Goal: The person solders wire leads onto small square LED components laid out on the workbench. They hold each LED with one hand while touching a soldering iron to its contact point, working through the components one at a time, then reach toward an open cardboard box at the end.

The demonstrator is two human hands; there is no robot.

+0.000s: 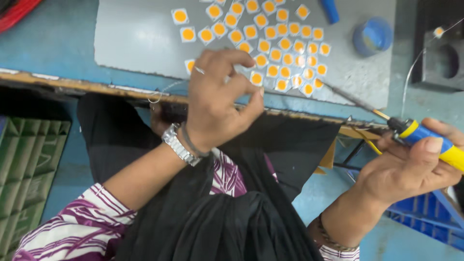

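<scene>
My left hand (pixel 217 99) hovers at the near edge of a grey sheet (pixel 140 38), fingers pinched around a thin solder wire (pixel 166 89) that curls off to the left. My right hand (pixel 411 166) grips a soldering iron (pixel 425 137) with a blue and yellow handle; its dark tip (pixel 333 90) points at the lower right of a cluster of several small white squares with orange centres (pixel 280 46) lying on the sheet. A metal watch sits on my left wrist.
A round blue tin (pixel 372 36) and a blue pen-like object (pixel 330 9) lie on the sheet's far right. A black box (pixel 442 53) stands at the right edge. A green ribbed crate (pixel 26 169) is at the left, a blue crate (pixel 430 217) at lower right.
</scene>
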